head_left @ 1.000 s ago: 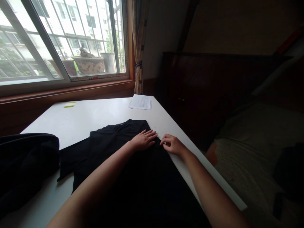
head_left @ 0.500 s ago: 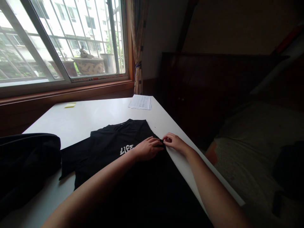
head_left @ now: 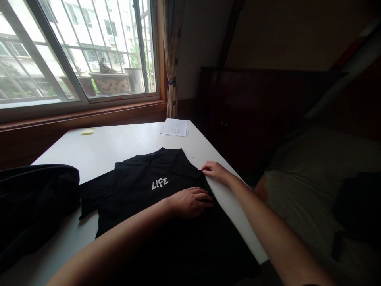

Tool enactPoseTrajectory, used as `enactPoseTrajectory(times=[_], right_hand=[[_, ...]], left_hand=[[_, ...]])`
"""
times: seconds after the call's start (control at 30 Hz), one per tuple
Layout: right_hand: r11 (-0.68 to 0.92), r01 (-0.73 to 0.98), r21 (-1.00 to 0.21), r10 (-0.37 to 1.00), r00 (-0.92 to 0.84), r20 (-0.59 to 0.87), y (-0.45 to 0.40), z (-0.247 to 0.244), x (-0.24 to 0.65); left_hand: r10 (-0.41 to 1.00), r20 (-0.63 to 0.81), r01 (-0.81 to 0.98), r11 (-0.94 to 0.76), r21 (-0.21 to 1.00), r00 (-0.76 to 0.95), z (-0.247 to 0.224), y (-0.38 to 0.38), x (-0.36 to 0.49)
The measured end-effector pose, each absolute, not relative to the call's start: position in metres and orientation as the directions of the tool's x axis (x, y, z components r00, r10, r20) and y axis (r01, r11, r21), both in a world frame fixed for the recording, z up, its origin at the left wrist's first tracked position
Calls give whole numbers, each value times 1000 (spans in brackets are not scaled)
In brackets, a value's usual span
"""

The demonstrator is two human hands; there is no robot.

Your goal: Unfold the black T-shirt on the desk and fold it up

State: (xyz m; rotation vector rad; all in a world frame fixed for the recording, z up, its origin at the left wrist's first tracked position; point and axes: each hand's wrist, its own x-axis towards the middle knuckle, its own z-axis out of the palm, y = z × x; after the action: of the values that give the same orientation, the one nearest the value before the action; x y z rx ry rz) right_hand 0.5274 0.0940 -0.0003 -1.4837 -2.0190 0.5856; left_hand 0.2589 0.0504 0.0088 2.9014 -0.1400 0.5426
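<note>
A black T-shirt [head_left: 137, 186] with white lettering on its chest lies spread on the white table [head_left: 119, 139], its collar toward the window and one sleeve stretched out to the left. My left hand [head_left: 192, 201] rests flat on the shirt's right part, fingers extended over the cloth. At the shirt's right edge, near the sleeve, my right hand [head_left: 214, 171] pinches a bit of the black fabric between thumb and fingers. The lower part of the shirt is dark and partly hidden by my left forearm.
Another dark garment [head_left: 38, 202] is heaped on the table's left side. Papers [head_left: 175, 127] lie at the far corner, and a yellow sticky note [head_left: 88, 131] near the back left edge. Beyond the table's right edge is a dim bed-like surface [head_left: 300, 190].
My left hand has slid down the shirt, away from the right hand. My right hand has shifted slightly up, still at the shirt's edge.
</note>
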Motion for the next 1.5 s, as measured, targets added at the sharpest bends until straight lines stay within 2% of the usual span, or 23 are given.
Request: enactPoseTrajectory(times=[0.23,0.3,0.43,0.5,0.57,0.73,0.8,0.93,1.07,1.13,1.37,1.5], right_hand=[[322,736,-596,947,-258,194,97,8,528],[326,744,-583,945,-259,199,99,8,528],[327,757,-566,945,-252,209,101,5,530],[327,762,-559,945,-247,216,101,3,531],[333,768,-547,942,-245,230,101,3,531],[363,791,-492,925,-240,295,96,0,528],[367,807,-463,917,-230,326,93,-2,525],[401,832,-383,888,-250,385,87,-5,518],[530,837,-137,786,-424,450,77,-3,513],[563,823,-75,756,-476,450,71,-2,513],[590,797,-131,767,-502,401,54,9,517],[510,837,-198,841,-436,320,56,18,506]], left_hand=[[-65,312,-113,-984,139,948,14,45,262],[9,298,-34,-990,137,954,15,44,268],[281,298,250,-958,138,912,7,43,286],[341,285,313,-940,138,896,1,41,293],[311,281,283,-950,134,908,-4,39,298],[89,319,39,-987,158,944,2,41,292],[86,358,25,-985,173,930,8,50,286],[334,423,284,-942,178,842,14,85,273],[538,403,507,-840,191,740,4,127,261],[620,356,596,-780,188,699,-5,144,257],[753,198,743,-655,136,628,-18,175,247],[764,174,759,-641,109,621,-18,179,247]])
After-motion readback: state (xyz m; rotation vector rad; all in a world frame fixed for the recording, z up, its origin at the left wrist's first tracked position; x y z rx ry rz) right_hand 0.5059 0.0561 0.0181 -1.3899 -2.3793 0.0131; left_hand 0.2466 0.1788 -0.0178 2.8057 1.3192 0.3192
